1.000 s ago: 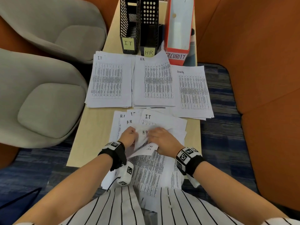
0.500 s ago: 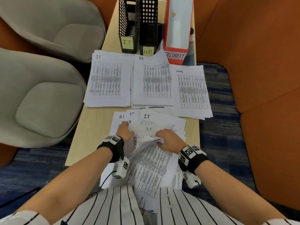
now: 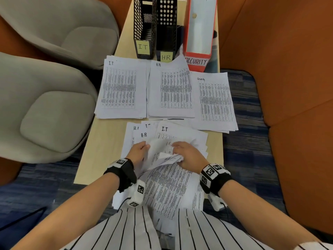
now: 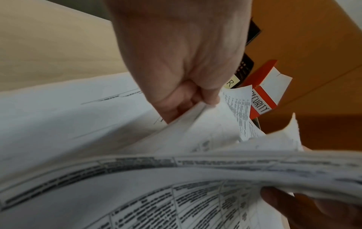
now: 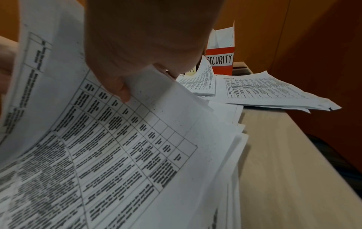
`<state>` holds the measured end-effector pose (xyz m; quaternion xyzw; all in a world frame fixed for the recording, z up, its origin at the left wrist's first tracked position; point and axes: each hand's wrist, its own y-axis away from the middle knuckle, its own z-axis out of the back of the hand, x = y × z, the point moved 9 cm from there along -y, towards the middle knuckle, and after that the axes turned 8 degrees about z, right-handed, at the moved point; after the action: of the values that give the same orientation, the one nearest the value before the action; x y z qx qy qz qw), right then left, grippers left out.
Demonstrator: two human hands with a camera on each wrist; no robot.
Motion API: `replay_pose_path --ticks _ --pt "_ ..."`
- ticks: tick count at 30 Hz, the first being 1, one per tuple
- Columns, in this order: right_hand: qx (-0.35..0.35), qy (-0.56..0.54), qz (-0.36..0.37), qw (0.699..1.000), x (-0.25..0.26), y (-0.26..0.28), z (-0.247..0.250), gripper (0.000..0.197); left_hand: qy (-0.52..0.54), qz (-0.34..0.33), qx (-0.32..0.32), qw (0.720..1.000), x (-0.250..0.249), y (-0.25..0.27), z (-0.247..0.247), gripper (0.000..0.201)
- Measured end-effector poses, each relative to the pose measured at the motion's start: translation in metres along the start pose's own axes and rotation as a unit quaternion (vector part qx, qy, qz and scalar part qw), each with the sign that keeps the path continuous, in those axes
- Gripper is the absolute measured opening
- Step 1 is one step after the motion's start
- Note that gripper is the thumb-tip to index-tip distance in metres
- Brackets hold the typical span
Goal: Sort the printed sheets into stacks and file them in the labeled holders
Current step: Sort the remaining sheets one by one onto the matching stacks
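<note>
White printed sheets cover most of the pale wooden worktop (image 3: 100, 152). At its far end stand three holders side by side: a black mesh holder labeled IT (image 3: 143, 27), a black perforated holder labeled HR (image 3: 166, 27) and a red and white holder labeled SECURITY (image 3: 200, 31). In front of them lie three sorted stacks, face up: the IT stack (image 3: 122, 89) on the left, the HR stack (image 3: 171, 89) in the middle with its far corner curling up against the holders, and the Security stack (image 3: 214, 100) on the right, hanging over the worktop's right edge. Nearer the person sits the unsorted pile (image 3: 182, 134), fanned loosely, with handwritten H.R and I.T headings showing at the top edges. The left hand (image 3: 137, 153) has its fingers (image 4: 211, 99) and thumb curled in a pinch on the edge of a lifted sheet (image 3: 158, 148) from that pile. The right hand (image 3: 189, 156) grips a bent bundle of sheets (image 3: 167, 186), thumb on the printed face and fingers curled beneath; the bundle arcs back toward the person's striped shirt (image 3: 137, 231). Two grey chairs (image 3: 46, 112) stand to the left of the worktop, and orange upholstery (image 3: 288, 87) rises to the right.
</note>
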<state>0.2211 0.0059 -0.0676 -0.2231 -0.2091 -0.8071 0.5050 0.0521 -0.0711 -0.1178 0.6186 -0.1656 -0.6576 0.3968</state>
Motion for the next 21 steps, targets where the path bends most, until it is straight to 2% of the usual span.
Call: replay_pose_path --ticks 4,6,11,14,16,18,20,21 --pt "-0.010 -0.032 -0.003 0.999 0.000 -0.012 0.009 0.033 0.137 0.081 0.127 0.979 0.004 0.005 -0.021 0.024" --pt "0.013 -0.043 -0.007 0.999 0.003 -0.015 0.009 0.031 0.164 0.106 0.140 0.971 0.004 0.005 -0.022 0.029" --pt "0.012 -0.030 -0.004 0.999 0.006 -0.008 0.004 0.044 0.181 0.131 0.056 0.973 0.014 -0.001 -0.005 0.027" --pt "0.039 0.025 0.036 0.998 0.015 -0.001 -0.003 0.032 0.129 0.138 -0.018 0.982 0.021 -0.012 0.012 0.033" --pt "0.051 0.061 0.037 0.996 0.019 0.002 -0.001 0.030 0.075 0.139 -0.047 0.986 0.025 -0.018 0.018 0.040" --pt "0.021 0.073 0.017 0.997 0.018 0.001 0.007 0.027 0.051 0.101 -0.078 0.990 0.013 -0.012 0.020 0.041" --pt "-0.028 0.037 -0.023 0.999 0.012 -0.003 0.021 0.027 0.078 0.027 -0.102 0.991 -0.007 0.003 0.021 0.037" --pt "-0.052 0.005 -0.041 0.998 0.010 -0.005 0.029 0.031 0.079 -0.022 -0.088 0.993 -0.019 0.010 0.018 0.037"
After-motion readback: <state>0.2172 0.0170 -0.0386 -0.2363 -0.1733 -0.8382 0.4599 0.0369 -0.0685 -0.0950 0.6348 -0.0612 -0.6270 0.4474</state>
